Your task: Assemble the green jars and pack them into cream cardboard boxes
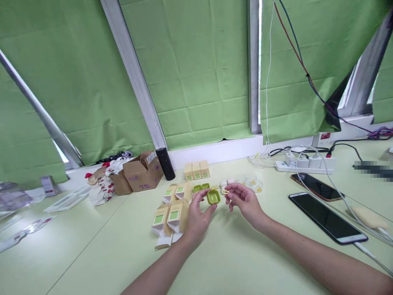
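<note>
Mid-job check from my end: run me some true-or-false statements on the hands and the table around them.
1. The left hand holds a small green container. True.
2. The right hand holds the black cylinder. False: it holds a small pale yellow piece; the cylinder stands beside the cardboard box.
3. Two phones lie on the table, to the right of both hands. True.
4. Nothing is plugged into the power strip. False: white plugs sit in it.
</note>
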`<state>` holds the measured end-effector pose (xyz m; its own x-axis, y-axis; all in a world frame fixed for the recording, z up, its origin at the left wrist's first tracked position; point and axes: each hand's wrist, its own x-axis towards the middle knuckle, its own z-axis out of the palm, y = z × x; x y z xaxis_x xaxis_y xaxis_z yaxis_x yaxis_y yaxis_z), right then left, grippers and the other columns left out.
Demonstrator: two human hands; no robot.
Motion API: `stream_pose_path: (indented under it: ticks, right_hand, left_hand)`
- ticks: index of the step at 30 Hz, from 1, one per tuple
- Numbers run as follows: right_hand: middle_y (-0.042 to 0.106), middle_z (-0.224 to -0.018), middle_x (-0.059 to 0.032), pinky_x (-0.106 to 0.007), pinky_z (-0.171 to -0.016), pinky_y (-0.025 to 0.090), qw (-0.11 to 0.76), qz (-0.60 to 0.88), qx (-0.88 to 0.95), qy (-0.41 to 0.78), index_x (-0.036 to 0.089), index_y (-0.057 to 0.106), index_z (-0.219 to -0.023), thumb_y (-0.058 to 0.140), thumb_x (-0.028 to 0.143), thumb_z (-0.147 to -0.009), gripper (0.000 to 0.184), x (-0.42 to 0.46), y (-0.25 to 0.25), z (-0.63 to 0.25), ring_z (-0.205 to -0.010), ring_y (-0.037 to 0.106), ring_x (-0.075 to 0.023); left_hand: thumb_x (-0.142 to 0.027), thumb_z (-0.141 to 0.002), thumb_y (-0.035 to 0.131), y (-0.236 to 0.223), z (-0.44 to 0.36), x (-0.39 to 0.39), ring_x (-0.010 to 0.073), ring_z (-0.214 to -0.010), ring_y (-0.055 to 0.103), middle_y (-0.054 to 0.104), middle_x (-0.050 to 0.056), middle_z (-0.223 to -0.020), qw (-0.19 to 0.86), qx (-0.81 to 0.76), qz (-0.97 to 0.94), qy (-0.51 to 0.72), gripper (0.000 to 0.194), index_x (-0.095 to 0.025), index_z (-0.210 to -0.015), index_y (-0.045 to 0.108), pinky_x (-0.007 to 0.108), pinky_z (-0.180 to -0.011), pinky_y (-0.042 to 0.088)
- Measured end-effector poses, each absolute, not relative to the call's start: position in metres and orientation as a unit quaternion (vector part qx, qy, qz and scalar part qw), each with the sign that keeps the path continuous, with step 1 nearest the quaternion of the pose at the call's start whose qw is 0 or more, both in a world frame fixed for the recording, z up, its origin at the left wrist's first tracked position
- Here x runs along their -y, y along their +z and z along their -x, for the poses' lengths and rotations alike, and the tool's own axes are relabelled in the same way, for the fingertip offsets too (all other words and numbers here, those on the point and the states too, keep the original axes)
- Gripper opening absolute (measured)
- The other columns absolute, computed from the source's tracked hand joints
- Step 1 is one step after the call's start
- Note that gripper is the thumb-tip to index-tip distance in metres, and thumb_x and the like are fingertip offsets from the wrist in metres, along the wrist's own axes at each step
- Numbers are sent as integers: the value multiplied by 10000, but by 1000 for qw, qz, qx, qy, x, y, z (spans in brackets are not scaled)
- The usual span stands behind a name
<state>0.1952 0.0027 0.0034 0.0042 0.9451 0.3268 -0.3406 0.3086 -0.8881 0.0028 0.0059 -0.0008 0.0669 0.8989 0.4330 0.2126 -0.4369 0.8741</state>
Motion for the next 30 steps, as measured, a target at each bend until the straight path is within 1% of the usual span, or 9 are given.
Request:
stream_pose_path:
  ticks: [3, 6, 9, 11, 15, 18, 21, 25, 30]
  right_hand:
    - [688, -817, -43, -301, -510, 555, 646, 306, 512, 476, 201, 727, -950, 843, 552, -780, 407, -2, 0, -193, -687, 655, -185]
    - [670, -796, -34, -306, -516, 554, 644, 306, 526, 464, 204, 737, -952, 840, 532, -784, 382, -1, -2, -191, -684, 646, -184]
    - [642, -725, -8, -301, -511, 540, 631, 322, 546, 447, 210, 738, -932, 844, 478, -780, 326, 2, -2, -191, -632, 617, -170]
    - [647, -706, -2, -300, -519, 533, 620, 339, 570, 419, 217, 738, -937, 810, 428, -818, 252, 4, -2, -192, -608, 608, -164]
    - [719, -807, -36, -335, -620, 562, 610, 352, 646, 294, 234, 748, -1025, 696, 322, -917, 149, 8, -2, -195, -663, 657, -183]
    - [750, -907, -70, -350, -667, 557, 596, 340, 705, 177, 245, 743, -1054, 624, 280, -978, 144, 9, -2, -198, -722, 670, -200]
    - [729, -958, -88, -342, -683, 543, 572, 335, 744, 87, 248, 737, -1067, 565, 240, -1017, 180, 9, -4, -199, -786, 667, -209]
    - [687, -945, -88, -314, -680, 509, 529, 369, 764, -14, 235, 743, -1089, 528, 202, -1026, 227, 9, -6, -200, -815, 648, -204]
    - [646, -820, -42, -273, -593, 402, 516, 351, 773, -118, 198, 728, -1052, 524, 138, -1017, 215, 8, -7, -198, -701, 579, -158]
  left_hand:
    - [-251, -824, 781, 0, -3, -5, 281, -1228, 608, 664, 104, -1294, 318, -417, -660, 539, 414, -251, -1229, 696, 441, -1080, 456]
    - [-245, -816, 786, 0, -3, -4, 280, -1229, 606, 657, 98, -1281, 316, -407, -663, 542, 417, -251, -1224, 699, 439, -1083, 457]
    - [-244, -815, 791, -1, -4, -3, 277, -1234, 599, 638, 87, -1268, 309, -403, -669, 543, 415, -266, -1219, 702, 432, -1085, 463]
    - [-230, -808, 791, -2, -4, -3, 278, -1232, 594, 625, 81, -1253, 301, -404, -673, 541, 401, -276, -1199, 712, 436, -1088, 462]
    - [-185, -801, 774, 0, -6, 1, 288, -1261, 574, 607, 78, -1261, 290, -400, -685, 535, 390, -287, -1175, 727, 454, -1121, 433]
    - [-163, -802, 765, 3, -8, 4, 292, -1276, 564, 599, 76, -1256, 285, -394, -695, 530, 388, -297, -1165, 736, 457, -1137, 422]
    - [-153, -802, 766, 6, -9, 6, 294, -1271, 569, 593, 76, -1247, 280, -393, -702, 524, 382, -300, -1154, 745, 457, -1134, 429]
    - [-143, -802, 769, 5, -8, 7, 290, -1259, 575, 585, 73, -1248, 272, -388, -711, 519, 392, -306, -1158, 747, 453, -1130, 438]
    - [-126, -807, 763, -1, -5, 6, 287, -1271, 567, 576, 72, -1278, 258, -379, -727, 511, 432, -304, -1200, 731, 460, -1134, 439]
